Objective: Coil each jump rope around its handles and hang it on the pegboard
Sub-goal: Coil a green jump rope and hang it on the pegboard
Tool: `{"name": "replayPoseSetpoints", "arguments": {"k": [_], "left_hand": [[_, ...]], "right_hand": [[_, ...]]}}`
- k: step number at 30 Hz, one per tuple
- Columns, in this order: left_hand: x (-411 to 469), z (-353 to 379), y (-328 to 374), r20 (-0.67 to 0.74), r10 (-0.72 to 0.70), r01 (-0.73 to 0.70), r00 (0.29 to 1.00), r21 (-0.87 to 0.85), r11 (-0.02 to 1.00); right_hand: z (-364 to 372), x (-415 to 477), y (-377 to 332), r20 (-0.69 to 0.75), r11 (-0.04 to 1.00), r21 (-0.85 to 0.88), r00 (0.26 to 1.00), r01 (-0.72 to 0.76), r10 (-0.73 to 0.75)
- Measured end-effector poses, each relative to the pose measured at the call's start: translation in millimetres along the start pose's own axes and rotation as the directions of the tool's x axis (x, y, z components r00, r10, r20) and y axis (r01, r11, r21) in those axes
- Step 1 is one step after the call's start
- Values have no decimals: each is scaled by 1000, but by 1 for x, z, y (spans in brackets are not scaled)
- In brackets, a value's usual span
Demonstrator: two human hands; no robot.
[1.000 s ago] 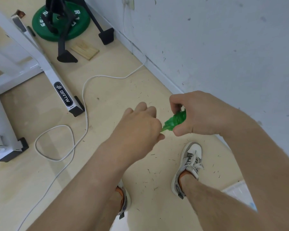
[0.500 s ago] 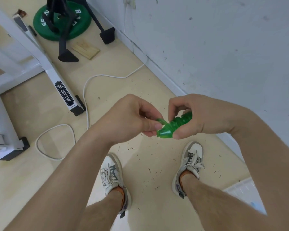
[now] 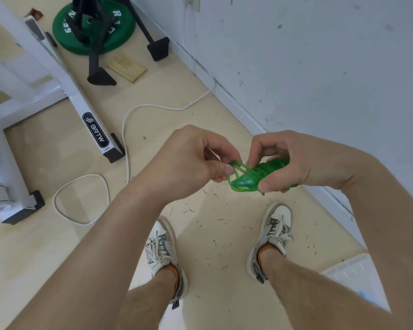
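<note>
The right hand (image 3: 296, 163) has its grip wrapped tight round the green jump rope (image 3: 266, 171) so the coils do not slip off the handles (image 3: 244, 182) — and just beside that grip the left hand (image 3: 188, 163) pinches a loose loop (image 3: 238, 166), likely to tuck it in.

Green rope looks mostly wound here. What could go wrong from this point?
1. The end loops pinched by the left hand stand loose off the green jump rope held in the right hand; if that pinch slips, the coils may unwind.
2. The white cable lies looped on the floor near the left foot, a possible trip when stepping away.
</note>
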State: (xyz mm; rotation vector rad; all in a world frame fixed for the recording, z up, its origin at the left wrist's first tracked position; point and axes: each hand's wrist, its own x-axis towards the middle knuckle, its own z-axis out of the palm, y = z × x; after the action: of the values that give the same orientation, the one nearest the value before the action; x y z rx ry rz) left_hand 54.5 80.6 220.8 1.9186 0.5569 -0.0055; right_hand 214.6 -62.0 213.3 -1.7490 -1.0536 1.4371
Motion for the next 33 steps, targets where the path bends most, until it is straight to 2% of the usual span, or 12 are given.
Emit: {"name": "replayPoseSetpoints", "arguments": {"k": [4, 8, 11, 15, 19, 24, 26, 30, 33], "left_hand": [[-1, -1, 2, -2, -6, 6, 1000, 10, 1000], [-1, -3, 2, 87, -29, 38, 996, -111, 993], [0, -1, 2, 90, -5, 24, 996, -211, 977], [3, 5, 2, 34, 12, -2, 999, -278, 961], [4, 5, 0, -29, 13, -23, 1000, -384, 923], [6, 9, 2, -148, 38, -104, 988, -467, 878], [8, 9, 1, -143, 43, -111, 989, -513, 851], [10, 8, 0, -103, 25, -71, 994, -470, 880], [11, 11, 2, -185, 36, -101, 982, -359, 928]], "right_hand": [[1, 1, 0, -1, 1000, -4, 1000, -2, 2], [0, 1, 2, -17, 999, 35, 1000, 17, -17], [-2, 1, 3, -1, 993, 107, 999, 48, -48], [-2, 3, 7, 15, 968, 241, 997, 70, -76], [-3, 6, 9, -33, 924, 371, 995, 97, -91], [-5, 7, 6, -60, 899, 429, 995, 95, -76], [-5, 8, 4, -65, 901, 426, 996, 86, -64], [-4, 8, 5, -80, 886, 460, 997, 58, -24], [-5, 10, 5, -102, 855, 518, 995, 38, 17]]}}
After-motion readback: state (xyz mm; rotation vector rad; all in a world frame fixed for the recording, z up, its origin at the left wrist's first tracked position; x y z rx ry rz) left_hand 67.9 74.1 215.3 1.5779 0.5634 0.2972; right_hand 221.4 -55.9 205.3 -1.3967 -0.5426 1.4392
